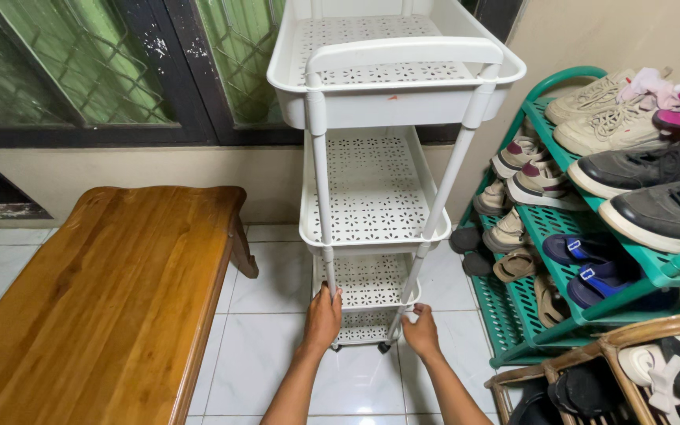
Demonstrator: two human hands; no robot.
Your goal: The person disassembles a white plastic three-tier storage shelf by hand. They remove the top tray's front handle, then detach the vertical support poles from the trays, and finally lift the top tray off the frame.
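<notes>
At the left of the frame sits a brown wooden counter (96, 299). At centre, the left hand (323, 316) and right hand (421, 330) each close a grip around a lower post of the white three-tier perforated plastic trolley (371, 189), steadying it upright on the white tiled floor (261, 354). At the right stands a green plastic shoe rack (560, 236).

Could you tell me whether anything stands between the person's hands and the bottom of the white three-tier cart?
Nothing visible does: the left hand and the right hand both already grip the front legs of the white cart at its lowest tray.
</notes>
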